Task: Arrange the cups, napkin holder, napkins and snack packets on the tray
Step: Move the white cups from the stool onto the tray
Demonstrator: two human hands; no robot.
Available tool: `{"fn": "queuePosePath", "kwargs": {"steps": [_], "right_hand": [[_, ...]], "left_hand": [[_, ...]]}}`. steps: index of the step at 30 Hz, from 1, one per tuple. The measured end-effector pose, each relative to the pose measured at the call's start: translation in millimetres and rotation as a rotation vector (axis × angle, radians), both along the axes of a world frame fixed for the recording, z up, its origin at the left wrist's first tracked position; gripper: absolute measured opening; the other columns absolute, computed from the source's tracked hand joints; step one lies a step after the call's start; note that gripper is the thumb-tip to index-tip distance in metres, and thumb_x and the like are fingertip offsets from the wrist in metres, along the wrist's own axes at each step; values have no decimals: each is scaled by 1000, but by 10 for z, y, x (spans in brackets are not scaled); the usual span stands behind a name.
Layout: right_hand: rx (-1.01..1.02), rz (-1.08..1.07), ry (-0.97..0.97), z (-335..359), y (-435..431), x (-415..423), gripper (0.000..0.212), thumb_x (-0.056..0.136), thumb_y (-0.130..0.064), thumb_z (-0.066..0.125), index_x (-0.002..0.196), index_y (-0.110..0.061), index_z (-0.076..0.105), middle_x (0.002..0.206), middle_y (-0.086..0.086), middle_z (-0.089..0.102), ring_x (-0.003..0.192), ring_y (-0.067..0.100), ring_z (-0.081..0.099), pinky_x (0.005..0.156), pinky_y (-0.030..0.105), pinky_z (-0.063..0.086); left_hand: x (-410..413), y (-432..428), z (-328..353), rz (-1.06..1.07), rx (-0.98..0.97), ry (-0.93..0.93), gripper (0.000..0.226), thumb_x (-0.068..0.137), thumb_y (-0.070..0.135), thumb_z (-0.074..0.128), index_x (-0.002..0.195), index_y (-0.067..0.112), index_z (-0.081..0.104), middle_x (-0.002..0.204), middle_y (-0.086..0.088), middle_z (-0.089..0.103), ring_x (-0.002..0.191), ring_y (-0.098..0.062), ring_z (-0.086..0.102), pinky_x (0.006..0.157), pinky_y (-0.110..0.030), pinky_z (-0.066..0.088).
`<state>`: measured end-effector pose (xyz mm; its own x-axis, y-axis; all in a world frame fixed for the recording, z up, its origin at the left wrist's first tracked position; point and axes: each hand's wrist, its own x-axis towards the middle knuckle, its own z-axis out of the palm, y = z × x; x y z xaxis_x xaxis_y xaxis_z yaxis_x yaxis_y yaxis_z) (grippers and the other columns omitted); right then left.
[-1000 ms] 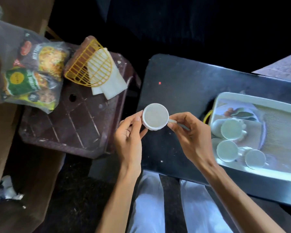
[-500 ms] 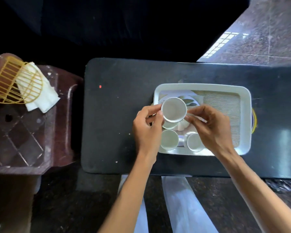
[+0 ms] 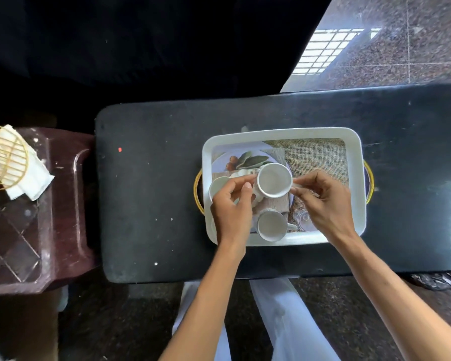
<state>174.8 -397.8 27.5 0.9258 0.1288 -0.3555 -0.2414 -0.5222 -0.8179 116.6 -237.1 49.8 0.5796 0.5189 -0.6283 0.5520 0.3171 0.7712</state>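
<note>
A white tray (image 3: 356, 178) with gold handles lies on the black table (image 3: 151, 199). Over its left half I hold a white cup (image 3: 274, 180) between both hands. My left hand (image 3: 232, 212) pinches its left side, and my right hand (image 3: 323, 204) grips its handle side. Another cup (image 3: 271, 226) stands near the tray's front edge, and a third cup (image 3: 216, 185) shows at the tray's left, partly hidden by my left hand. The gold wire napkin holder (image 3: 3, 162) with white napkins (image 3: 31, 178) lies on the maroon stool at the left. No snack packets are in view.
The maroon plastic stool (image 3: 50, 230) stands left of the table, touching its edge. The tray's right half shows bare burlap-print lining (image 3: 320, 157). Speckled stone floor lies beyond the table at the upper right. My white-clad legs are under the table's near edge.
Both hands have carried the cup from the table's left end over the tray and a little further toward its middle. The view has swung right, so the snack packets have left the frame.
</note>
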Motion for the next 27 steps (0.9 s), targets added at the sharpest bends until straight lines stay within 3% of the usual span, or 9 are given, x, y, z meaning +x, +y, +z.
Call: {"fn": "queuePosePath", "kwargs": {"steps": [4, 11, 15, 17, 23, 27], "right_hand": [[-15, 28, 7, -110, -40, -26, 12, 81, -9, 80, 90, -8, 72, 88, -3, 75, 85, 7, 71, 80, 23, 58], [-52, 63, -21, -224, -83, -55, 10, 82, -3, 78, 88, -5, 70, 90, 3, 76, 91, 15, 73, 79, 30, 59], [-55, 67, -4, -267, -118, -76, 11, 82, -2, 78, 87, -6, 70, 90, 1, 76, 90, 11, 73, 78, 18, 57], [-50, 67, 8, -267, -111, -92, 14, 81, -2, 78, 87, -11, 70, 90, -1, 76, 90, 6, 72, 77, 11, 54], [-88, 84, 13, -329, -103, -108, 11, 82, -4, 79, 89, -7, 71, 91, 1, 76, 89, 7, 71, 78, 12, 54], [-99, 81, 30, -315, -93, -124, 13, 81, -3, 79, 90, -10, 71, 85, -3, 72, 78, -13, 64, 72, 3, 48]], "left_hand": [[-61, 34, -8, 70, 19, -36, 26, 98, 0, 58, 92, 17, 76, 94, 1, 76, 97, -15, 73, 94, -46, 61], [-185, 117, -27, 129, -12, -96, 17, 99, -1, 59, 102, 2, 75, 91, 4, 77, 96, -15, 74, 86, -35, 64], [-250, 126, -61, 129, -22, -98, 16, 100, -1, 58, 104, -1, 74, 92, 3, 77, 98, -16, 74, 88, -37, 63], [-280, 120, -81, 124, -32, -103, 17, 100, 0, 58, 105, 1, 74, 92, 4, 77, 98, -14, 74, 89, -38, 63], [-351, 113, -99, 91, -22, -128, 24, 100, 1, 59, 97, 17, 76, 92, 6, 79, 99, -15, 75, 87, -36, 63], [-426, 164, -16, 84, 11, -127, 30, 99, 2, 60, 93, 25, 78, 92, 7, 79, 98, -14, 75, 85, -37, 63]]}}
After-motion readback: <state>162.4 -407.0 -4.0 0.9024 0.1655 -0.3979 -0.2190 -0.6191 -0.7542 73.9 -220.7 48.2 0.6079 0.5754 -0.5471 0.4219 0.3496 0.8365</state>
